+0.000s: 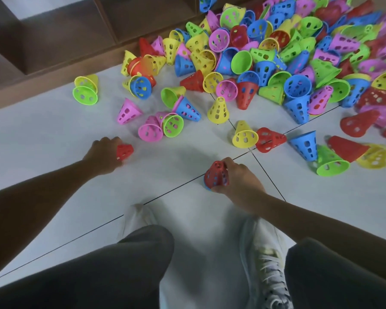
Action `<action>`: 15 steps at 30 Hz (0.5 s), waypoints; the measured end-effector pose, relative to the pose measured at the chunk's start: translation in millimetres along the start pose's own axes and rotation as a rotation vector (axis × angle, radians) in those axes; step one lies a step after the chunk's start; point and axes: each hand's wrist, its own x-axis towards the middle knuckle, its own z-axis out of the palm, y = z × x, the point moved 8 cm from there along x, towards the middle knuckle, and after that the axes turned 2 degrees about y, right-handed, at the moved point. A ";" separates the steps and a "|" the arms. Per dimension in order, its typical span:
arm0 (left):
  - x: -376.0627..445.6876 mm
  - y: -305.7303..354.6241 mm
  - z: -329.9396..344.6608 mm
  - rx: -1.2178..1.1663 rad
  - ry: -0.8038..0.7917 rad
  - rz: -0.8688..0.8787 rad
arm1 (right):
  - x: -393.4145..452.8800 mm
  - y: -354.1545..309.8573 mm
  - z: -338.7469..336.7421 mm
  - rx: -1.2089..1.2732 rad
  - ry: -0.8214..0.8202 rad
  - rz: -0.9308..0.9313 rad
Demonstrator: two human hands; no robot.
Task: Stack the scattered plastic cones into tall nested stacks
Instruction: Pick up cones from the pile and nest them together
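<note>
Dim, soft light; blurred, warped edges

No text, label, brand, number or sign can be read anywhere, neither on the perforated plastic cones (276,63) nor on the white tiled floor (54,134).

Looks like an indoor room, prob. a home or playroom/activity space, can't tell which. Floor (54,134) is pale, glossy large tiles w/ thin dark grout lines, and a dark brown wooden shelf unit (60,34) w/ open square compartments stands at floor level along the far edge. A big heap of colourful perforated plastic cones (276,59) (red, blue, green, yellow, pink) is dumped straight on the tiles, and the person crouches over it in dark trousers and light sneakers (265,270).
</note>
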 end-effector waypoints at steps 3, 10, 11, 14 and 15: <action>-5.6 4.3 1.3 -0.025 0.014 0.024 | 2.6 3.6 2.2 0.041 -0.006 0.033; -17.1 52.5 -10.9 -0.343 0.021 0.028 | 1.2 12.1 -10.6 0.160 -0.047 0.006; -19.1 66.5 -12.9 -0.404 0.034 0.037 | 0.8 15.6 -17.4 0.157 -0.025 -0.002; -27.5 107.9 -19.6 -0.620 0.045 0.072 | 4.8 24.4 -40.7 0.118 0.062 -0.029; -31.3 123.9 -22.7 -0.707 0.029 0.087 | 7.4 26.8 -50.2 0.092 0.099 -0.043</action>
